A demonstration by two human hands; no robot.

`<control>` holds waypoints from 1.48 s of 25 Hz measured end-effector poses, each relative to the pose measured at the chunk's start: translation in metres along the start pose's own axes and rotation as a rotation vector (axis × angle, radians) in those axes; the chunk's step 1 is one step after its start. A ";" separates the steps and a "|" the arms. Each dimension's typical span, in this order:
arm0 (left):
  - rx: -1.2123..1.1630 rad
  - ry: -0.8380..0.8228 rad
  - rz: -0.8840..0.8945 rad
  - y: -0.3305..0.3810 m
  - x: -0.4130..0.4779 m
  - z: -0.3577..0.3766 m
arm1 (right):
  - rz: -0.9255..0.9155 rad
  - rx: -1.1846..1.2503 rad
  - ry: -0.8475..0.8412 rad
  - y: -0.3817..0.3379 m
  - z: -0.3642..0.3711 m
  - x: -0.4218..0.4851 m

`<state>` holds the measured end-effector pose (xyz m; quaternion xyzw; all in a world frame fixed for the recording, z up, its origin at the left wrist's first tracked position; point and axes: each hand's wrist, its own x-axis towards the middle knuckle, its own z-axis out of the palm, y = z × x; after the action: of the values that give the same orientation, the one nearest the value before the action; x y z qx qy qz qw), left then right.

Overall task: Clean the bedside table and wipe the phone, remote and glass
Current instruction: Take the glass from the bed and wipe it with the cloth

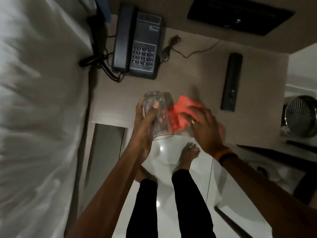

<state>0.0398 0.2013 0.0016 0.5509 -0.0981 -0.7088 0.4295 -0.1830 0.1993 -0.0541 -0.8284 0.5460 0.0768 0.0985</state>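
My left hand (145,121) grips a clear drinking glass (157,115), tilted with its open mouth toward me, above the front edge of the bedside table (197,73). Just right of it, my right hand (204,125) presses on a crumpled red cloth (181,109) that touches the side of the glass. A dark desk phone (137,43) with its handset on the cradle sits at the table's back left, its coiled cord trailing left. Along the right side of the table lies a black remote (231,81).
A bed with white sheets (39,100) fills the left. A thin black cable (181,48) runs across the table behind the phone. A dark panel (240,16) sits at the back. A metal mesh bin (300,115) stands right. My legs and feet are on glossy white floor tiles below.
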 end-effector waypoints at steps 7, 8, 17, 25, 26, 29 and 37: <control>0.183 0.042 0.116 -0.003 0.011 0.032 | 0.557 1.433 0.039 -0.066 -0.082 0.020; 0.205 0.058 0.128 -0.002 0.009 0.039 | 0.502 1.473 -0.044 -0.071 -0.092 0.021; 0.142 0.095 0.098 0.013 0.015 0.074 | 0.670 1.585 -0.096 -0.054 -0.098 0.020; 0.327 0.081 0.040 0.013 0.023 0.084 | 0.638 1.639 -0.069 -0.042 -0.098 0.018; 0.311 0.054 0.046 0.012 0.020 0.083 | 0.637 1.669 -0.071 -0.037 -0.097 0.019; 0.272 -0.009 0.032 0.006 0.012 0.088 | 0.696 1.817 -0.078 -0.014 -0.097 0.033; 0.303 -0.046 -0.015 0.005 0.014 0.093 | 0.779 1.839 -0.126 -0.006 -0.107 0.032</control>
<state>-0.0387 0.1571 0.0292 0.5938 -0.2096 -0.7015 0.3337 -0.1630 0.1465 0.0426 -0.1880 0.6203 -0.3050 0.6977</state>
